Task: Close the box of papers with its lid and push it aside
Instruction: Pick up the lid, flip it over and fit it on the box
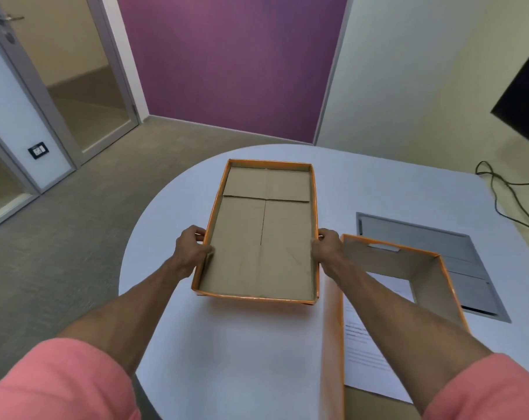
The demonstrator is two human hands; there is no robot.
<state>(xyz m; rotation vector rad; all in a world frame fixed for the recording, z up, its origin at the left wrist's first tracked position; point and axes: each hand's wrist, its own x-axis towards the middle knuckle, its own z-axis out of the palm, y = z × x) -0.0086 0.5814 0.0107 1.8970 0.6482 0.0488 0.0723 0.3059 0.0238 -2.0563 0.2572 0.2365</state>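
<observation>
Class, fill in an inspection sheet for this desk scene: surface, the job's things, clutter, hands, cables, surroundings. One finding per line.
Surface: white round-ended table with a grey hatch panel set into it.
Job's things: orange lid held open side up, cardboard inside showing; open box to its right with printed papers inside; lid not yet on.
Clutter: nothing seen.
Hands: left hand grips the lid's left edge; right hand grips its right edge.
Cables: dark cable trails over the table's far right edge.
Surroundings: purple wall, glass door, carpet floor, dark screen at right.
</observation>
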